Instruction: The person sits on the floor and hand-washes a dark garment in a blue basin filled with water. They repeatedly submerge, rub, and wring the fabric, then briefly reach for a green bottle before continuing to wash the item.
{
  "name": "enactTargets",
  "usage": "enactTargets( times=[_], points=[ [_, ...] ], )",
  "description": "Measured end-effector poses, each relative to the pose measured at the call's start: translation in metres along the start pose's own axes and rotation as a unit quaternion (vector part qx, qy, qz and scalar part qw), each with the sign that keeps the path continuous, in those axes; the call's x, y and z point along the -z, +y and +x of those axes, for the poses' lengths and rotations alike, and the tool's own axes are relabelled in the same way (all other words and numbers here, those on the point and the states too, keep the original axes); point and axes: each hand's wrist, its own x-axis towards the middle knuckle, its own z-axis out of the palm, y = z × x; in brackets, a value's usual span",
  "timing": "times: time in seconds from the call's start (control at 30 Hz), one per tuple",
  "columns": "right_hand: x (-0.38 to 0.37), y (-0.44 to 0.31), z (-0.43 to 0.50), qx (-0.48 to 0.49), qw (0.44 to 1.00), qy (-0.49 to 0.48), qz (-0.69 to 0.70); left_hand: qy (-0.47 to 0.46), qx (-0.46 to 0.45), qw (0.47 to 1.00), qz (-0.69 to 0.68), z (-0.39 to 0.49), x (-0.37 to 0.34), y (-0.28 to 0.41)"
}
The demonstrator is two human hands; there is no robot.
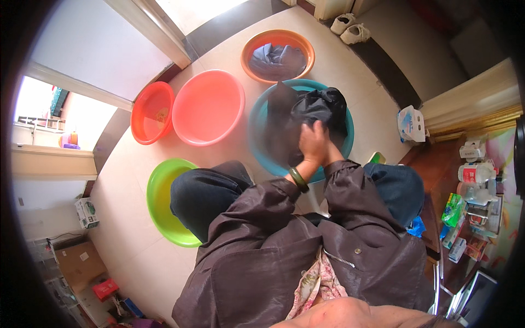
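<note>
A wide blue-green plastic basin (350, 141) stands on the floor between my knees. Black cloth (322, 107), possibly a garment, lies bunched in it, its left part blurred. My left hand (310, 146), with a dark green bangle (298, 179) above the wrist, grips the cloth near the basin's middle. Pressed close against it, my right hand (331, 152) is also on the cloth. Its fingers are partly hidden by the left hand and the folds.
An orange basin (310, 45) holds wet grey-blue cloth (279, 61). A pink basin (209, 108) and a red basin (143, 119) stand to the left. The green basin (158, 197) sits beside my left knee. White shoes (354, 33) lie at the upper right, near a white package (411, 124).
</note>
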Motion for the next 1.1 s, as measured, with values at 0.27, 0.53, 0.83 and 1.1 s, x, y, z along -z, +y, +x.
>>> enactTargets(
  times=[0.27,0.53,0.83,1.1],
  points=[
    [0.023,-0.031,0.003,-0.079,0.763,0.08,0.636,0.024,0.037,0.975,-0.216,0.059,0.005,-0.085],
    [0.06,-0.026,0.018,0.03,0.698,-0.055,0.713,-0.183,0.15,0.938,-0.254,0.022,0.032,-0.097],
    [0.045,-0.002,-0.012,0.13,0.924,0.01,0.358,-0.104,0.177,0.864,-0.46,0.008,0.032,-0.091],
    [0.038,0.034,0.02,0.07,0.93,0.19,0.305,-0.001,0.151,0.917,-0.369,0.023,0.024,-0.061]
  ],
)
